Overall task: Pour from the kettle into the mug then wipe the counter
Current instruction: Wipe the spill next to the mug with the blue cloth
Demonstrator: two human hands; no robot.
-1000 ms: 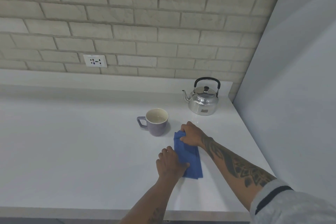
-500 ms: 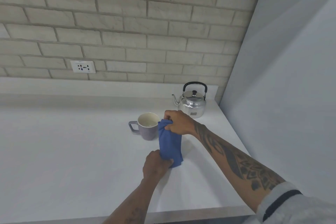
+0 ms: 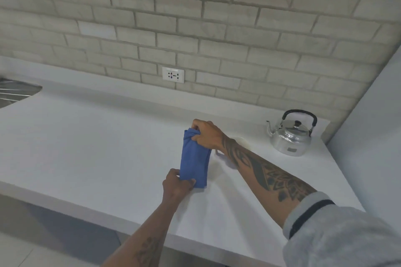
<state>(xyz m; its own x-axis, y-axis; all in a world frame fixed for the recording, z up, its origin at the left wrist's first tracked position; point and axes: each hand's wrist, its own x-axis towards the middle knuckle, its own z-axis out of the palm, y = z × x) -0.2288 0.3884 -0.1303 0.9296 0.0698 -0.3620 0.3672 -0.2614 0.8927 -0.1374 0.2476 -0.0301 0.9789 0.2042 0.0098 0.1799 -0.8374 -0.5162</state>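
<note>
Since half a second ago your view swings left: the kettle (image 3: 289, 136) now sits at the right of the frame, a sink edge (image 3: 19, 91) shows at upper left, and the cloth is lifted higher, stretched between both hands.

Lower right of frame: your grey sleeve (image 3: 338, 232) with a dark band, tattooed forearm running up toward centre.

Lower centre: your left hand (image 3: 176, 184) pinches the bottom edge of the blue cloth (image 3: 194, 158), fingers clenched on it.

Centre: the cloth hangs folded, roughly upright, above the white counter (image 3: 97, 147). Can't tell whether its lower end touches the surface.

Just above that, your right hand (image 3: 205, 135) grips the cloth's bunched top edge, closed on the fabric.

The mug (image 3: 244, 142) is almost wholly hidden behind your right wrist; only a pale rim sliver shows just right of the wrist, centre-right.

Right of frame, further back: the metal kettle stands upright on the counter near the corner, black handle up, spout pointing left, well apart from both hands.

Upper centre: a white wall socket (image 3: 173, 75) on the pale brick wall (image 3: 217, 17).
</note>
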